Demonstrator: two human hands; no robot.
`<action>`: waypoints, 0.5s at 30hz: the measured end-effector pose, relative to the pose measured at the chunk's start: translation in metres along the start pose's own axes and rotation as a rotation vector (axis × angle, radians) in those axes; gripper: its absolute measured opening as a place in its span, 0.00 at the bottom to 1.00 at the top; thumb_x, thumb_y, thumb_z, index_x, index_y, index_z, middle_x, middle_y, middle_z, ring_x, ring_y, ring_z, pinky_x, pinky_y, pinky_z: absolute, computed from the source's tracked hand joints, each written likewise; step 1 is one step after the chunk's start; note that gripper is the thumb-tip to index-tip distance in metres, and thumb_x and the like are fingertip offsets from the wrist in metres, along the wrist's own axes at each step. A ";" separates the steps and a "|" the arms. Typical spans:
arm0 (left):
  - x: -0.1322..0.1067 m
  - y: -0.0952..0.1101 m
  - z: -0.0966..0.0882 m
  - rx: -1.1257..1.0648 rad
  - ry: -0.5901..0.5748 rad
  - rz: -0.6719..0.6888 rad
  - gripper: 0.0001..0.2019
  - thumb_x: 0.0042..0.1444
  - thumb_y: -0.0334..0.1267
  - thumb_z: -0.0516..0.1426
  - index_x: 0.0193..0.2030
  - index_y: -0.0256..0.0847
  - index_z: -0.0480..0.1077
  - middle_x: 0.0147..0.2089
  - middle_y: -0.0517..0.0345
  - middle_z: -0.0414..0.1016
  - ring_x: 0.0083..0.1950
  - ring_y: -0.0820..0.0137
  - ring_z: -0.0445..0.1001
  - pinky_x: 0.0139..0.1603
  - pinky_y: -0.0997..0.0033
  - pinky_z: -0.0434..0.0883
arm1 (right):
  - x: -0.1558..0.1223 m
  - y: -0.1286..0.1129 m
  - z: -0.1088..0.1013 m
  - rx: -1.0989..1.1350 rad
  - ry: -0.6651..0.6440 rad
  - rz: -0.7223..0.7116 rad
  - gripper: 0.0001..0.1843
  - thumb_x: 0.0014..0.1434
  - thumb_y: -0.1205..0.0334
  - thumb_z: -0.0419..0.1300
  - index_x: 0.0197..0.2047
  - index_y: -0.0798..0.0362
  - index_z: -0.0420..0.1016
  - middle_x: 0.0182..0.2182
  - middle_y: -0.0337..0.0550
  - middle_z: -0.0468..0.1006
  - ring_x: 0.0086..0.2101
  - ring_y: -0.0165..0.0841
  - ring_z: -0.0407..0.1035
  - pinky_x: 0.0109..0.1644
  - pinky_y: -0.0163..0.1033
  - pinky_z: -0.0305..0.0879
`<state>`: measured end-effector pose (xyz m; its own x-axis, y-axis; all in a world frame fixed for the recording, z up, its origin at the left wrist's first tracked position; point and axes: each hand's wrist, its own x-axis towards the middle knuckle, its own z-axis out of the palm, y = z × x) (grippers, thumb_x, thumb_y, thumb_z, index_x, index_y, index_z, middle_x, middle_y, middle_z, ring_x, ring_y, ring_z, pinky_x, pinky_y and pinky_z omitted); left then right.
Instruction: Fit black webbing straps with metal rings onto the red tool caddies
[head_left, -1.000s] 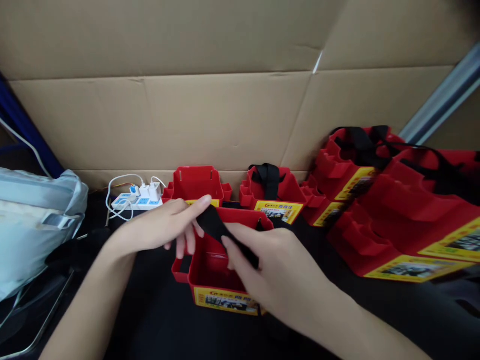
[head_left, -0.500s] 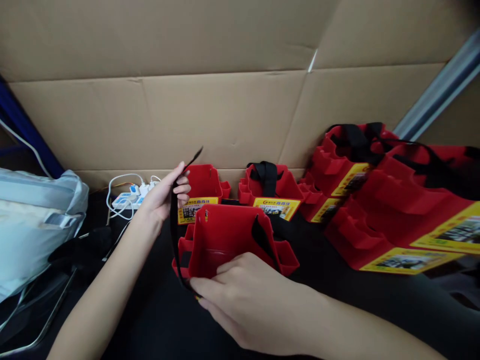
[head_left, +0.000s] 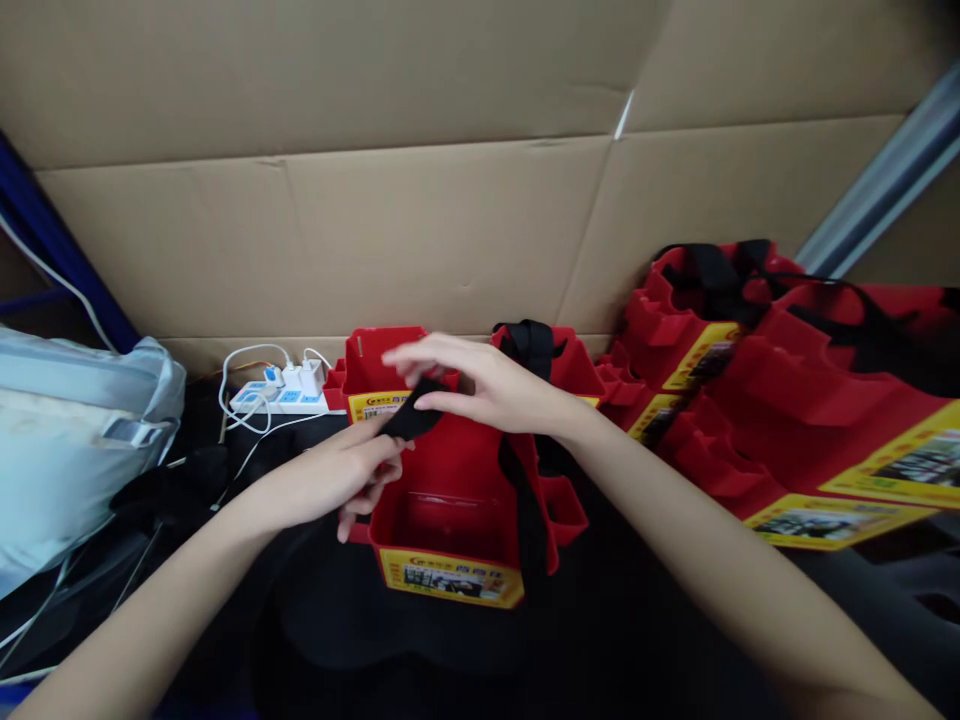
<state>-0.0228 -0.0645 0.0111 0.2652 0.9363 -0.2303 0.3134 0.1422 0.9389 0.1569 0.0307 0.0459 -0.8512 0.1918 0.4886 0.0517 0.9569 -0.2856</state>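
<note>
A red plastic caddy (head_left: 457, 520) with a yellow label stands on the dark surface in front of me. A black strap (head_left: 412, 420) runs over its left rim; another stretch of it hangs down the caddy's right side. My left hand (head_left: 341, 478) pinches the strap at the caddy's left edge. My right hand (head_left: 480, 385) hovers above the caddy's back rim, thumb and fingers closed on the strap's upper end while the other fingers spread out.
Two more red caddies (head_left: 386, 375) stand behind, against a cardboard wall (head_left: 450, 230). A pile of red caddies (head_left: 787, 400) with black straps lies at the right. A white power strip (head_left: 281, 395) with cables sits at the back left, and a pale bag (head_left: 75, 430) lies at the far left.
My right hand rose from the caddy's front bottom edge to above its back rim and took the strap's end. My left hand dropped from beside the rear caddy to the near caddy's left edge.
</note>
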 end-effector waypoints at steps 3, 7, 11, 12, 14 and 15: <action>0.000 0.000 0.001 0.185 0.053 0.102 0.13 0.55 0.42 0.50 0.46 0.40 0.60 0.26 0.62 0.67 0.24 0.73 0.68 0.25 0.73 0.70 | 0.006 0.002 0.009 0.138 -0.091 0.024 0.11 0.60 0.63 0.50 0.41 0.55 0.72 0.38 0.42 0.74 0.40 0.28 0.67 0.48 0.37 0.62; 0.007 0.004 0.000 0.431 0.280 0.360 0.15 0.54 0.45 0.53 0.45 0.38 0.64 0.39 0.54 0.73 0.37 0.68 0.72 0.37 0.71 0.69 | 0.010 -0.001 0.021 0.188 -0.026 0.020 0.09 0.60 0.65 0.50 0.38 0.56 0.71 0.36 0.41 0.74 0.38 0.27 0.67 0.44 0.35 0.62; 0.003 0.002 -0.002 0.698 0.381 0.234 0.15 0.58 0.43 0.46 0.36 0.38 0.70 0.22 0.59 0.71 0.23 0.72 0.69 0.27 0.74 0.64 | 0.000 0.008 0.016 0.157 0.073 0.081 0.16 0.56 0.61 0.56 0.48 0.56 0.67 0.43 0.44 0.72 0.41 0.29 0.66 0.44 0.36 0.62; 0.000 0.001 -0.001 0.810 0.408 0.185 0.15 0.57 0.43 0.46 0.31 0.38 0.70 0.20 0.59 0.70 0.22 0.72 0.68 0.26 0.74 0.61 | -0.004 0.012 0.014 0.127 0.056 0.129 0.19 0.55 0.59 0.57 0.50 0.55 0.66 0.44 0.45 0.72 0.41 0.30 0.66 0.44 0.37 0.63; -0.005 0.000 0.002 1.015 0.472 0.102 0.17 0.56 0.43 0.47 0.24 0.39 0.69 0.20 0.58 0.70 0.23 0.71 0.68 0.24 0.74 0.56 | -0.014 0.020 0.011 0.081 -0.051 0.232 0.19 0.54 0.58 0.58 0.49 0.53 0.68 0.43 0.44 0.73 0.39 0.32 0.67 0.42 0.37 0.63; -0.006 0.000 0.004 1.087 0.499 0.075 0.17 0.56 0.44 0.47 0.22 0.39 0.68 0.21 0.57 0.70 0.24 0.70 0.68 0.24 0.73 0.54 | -0.018 0.022 0.011 0.075 -0.113 0.275 0.17 0.55 0.58 0.57 0.48 0.52 0.70 0.42 0.43 0.74 0.38 0.31 0.68 0.41 0.37 0.63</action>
<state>-0.0205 -0.0718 0.0113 0.0081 0.9861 0.1661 0.9824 -0.0389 0.1826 0.1680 0.0464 0.0219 -0.8634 0.4120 0.2913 0.2528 0.8528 -0.4570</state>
